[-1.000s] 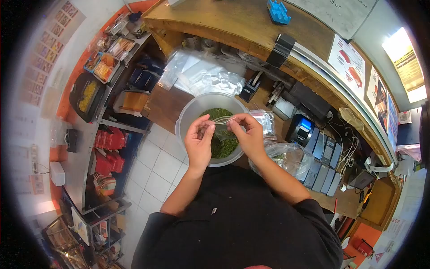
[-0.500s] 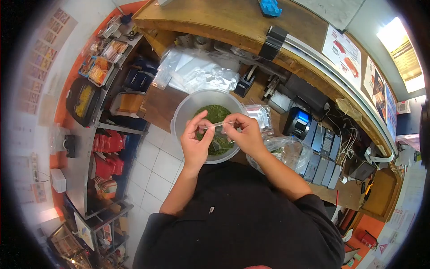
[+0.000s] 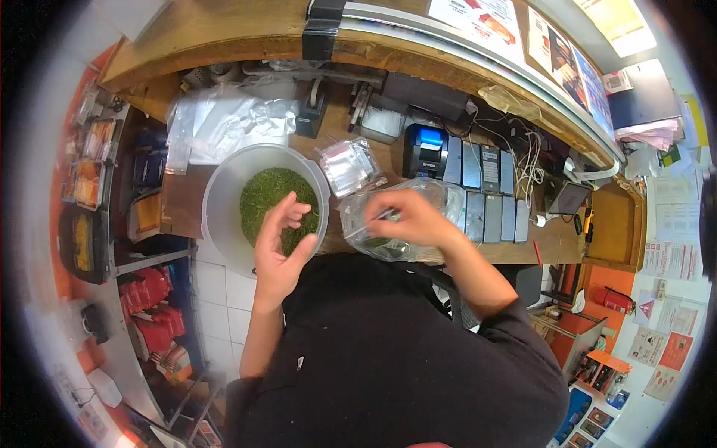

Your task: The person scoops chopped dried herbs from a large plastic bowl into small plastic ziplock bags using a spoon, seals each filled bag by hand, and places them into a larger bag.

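My left hand (image 3: pixel 282 246) is open, fingers curved and thumb apart, over the near right side of a translucent plastic tub (image 3: pixel 218 196). Finely chopped green leaves (image 3: pixel 261 198) lie in the tub. On the right, my right hand (image 3: pixel 411 216) is closed in a pinch on a small clear plastic sachet, of which only a pale edge (image 3: pixel 357 231) shows. It hovers over a large clear plastic bag (image 3: pixel 441 196) with something green inside. What fills the sachet, if anything, I cannot make out.
Behind the tub lie clear plastic bags (image 3: pixel 239 123) and a tape dispenser (image 3: pixel 311 108). A stack of clear packets (image 3: pixel 351 166) sits beside the tub. Farther right are a small printer (image 3: pixel 426 153), several phone-like devices (image 3: pixel 475 213) and tangled cables (image 3: pixel 532 160). A wooden shelf (image 3: pixel 246 56) overhangs the table.
My hands have separated. The right hand has carried the sachet from above the tub to the plastic bag; the left has let go and opened. The view has turned rightward.
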Action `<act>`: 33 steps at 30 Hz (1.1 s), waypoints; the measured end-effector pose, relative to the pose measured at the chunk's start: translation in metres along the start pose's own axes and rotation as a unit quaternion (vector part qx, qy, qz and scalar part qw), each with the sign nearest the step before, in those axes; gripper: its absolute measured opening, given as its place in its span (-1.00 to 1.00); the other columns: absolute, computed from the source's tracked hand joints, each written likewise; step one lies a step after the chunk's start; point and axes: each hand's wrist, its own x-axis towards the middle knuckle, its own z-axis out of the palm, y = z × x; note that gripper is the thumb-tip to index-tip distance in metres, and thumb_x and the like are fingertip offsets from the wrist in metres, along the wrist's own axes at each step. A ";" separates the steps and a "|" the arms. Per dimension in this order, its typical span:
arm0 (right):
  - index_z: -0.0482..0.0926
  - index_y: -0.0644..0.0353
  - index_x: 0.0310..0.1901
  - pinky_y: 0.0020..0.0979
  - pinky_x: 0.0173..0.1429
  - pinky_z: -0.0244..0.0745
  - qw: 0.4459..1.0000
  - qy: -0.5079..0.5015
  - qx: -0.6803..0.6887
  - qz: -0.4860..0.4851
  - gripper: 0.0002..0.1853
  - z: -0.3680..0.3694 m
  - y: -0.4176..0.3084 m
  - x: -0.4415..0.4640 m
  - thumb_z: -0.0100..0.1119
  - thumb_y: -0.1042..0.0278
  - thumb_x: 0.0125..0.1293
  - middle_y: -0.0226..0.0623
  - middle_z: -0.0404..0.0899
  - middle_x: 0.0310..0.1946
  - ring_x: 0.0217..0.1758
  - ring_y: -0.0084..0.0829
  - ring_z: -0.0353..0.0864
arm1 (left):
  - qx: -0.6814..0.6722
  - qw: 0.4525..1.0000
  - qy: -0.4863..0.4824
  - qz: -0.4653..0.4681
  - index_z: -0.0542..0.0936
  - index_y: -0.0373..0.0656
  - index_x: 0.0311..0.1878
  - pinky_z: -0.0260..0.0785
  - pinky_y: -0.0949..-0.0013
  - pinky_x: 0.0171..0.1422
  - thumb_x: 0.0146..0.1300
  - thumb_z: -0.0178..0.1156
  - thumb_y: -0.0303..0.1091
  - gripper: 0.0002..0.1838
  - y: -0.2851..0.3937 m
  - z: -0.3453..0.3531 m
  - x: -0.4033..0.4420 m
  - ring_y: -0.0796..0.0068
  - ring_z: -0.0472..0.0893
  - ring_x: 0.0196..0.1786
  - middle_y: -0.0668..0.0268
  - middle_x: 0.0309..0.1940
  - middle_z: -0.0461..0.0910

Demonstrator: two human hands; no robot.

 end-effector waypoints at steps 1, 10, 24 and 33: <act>0.66 0.25 -0.21 -0.42 -0.01 0.53 0.999 -0.011 -0.008 0.043 -0.86 -0.016 0.003 -0.010 0.36 0.40 0.24 -0.38 0.69 -0.30 -0.19 -0.54 0.63 | 0.006 1.000 0.016 0.005 0.52 -0.25 0.27 0.31 0.33 0.23 0.21 0.28 -0.62 -0.48 -0.003 -0.001 0.001 0.43 0.53 0.07 0.24 -0.11 0.66; 0.70 0.24 0.02 -0.42 -0.02 0.57 0.971 0.177 0.001 0.162 -0.61 -0.048 0.113 0.036 0.47 0.23 0.21 -0.32 0.74 -0.24 -0.19 -0.53 0.68 | 0.101 0.992 -0.042 0.058 0.75 -0.27 -0.20 0.32 0.27 0.24 0.25 0.20 -0.50 -0.84 0.002 -0.023 0.017 0.29 0.52 0.13 0.18 -0.05 0.70; 0.73 0.22 -0.04 -0.08 0.13 0.64 0.836 0.216 -0.275 0.423 -0.60 0.005 0.221 0.185 0.28 0.05 0.29 0.00 0.71 0.01 0.12 -0.03 0.71 | 0.027 0.991 0.112 -0.062 0.67 -0.29 0.00 0.36 0.37 0.25 0.38 0.18 -0.51 -0.81 -0.006 -0.033 -0.003 0.43 0.58 0.08 0.21 -0.01 0.65; 0.79 0.12 -0.29 -0.06 -0.06 0.64 0.838 0.314 -0.273 0.353 -0.77 0.005 0.229 0.162 0.15 0.25 0.31 0.03 0.73 -0.19 -0.10 0.03 0.75 | 0.041 0.991 0.105 -0.076 0.67 -0.28 0.02 0.39 0.39 0.21 0.38 0.19 -0.53 -0.80 -0.010 -0.030 0.006 0.46 0.60 0.06 0.21 -0.01 0.66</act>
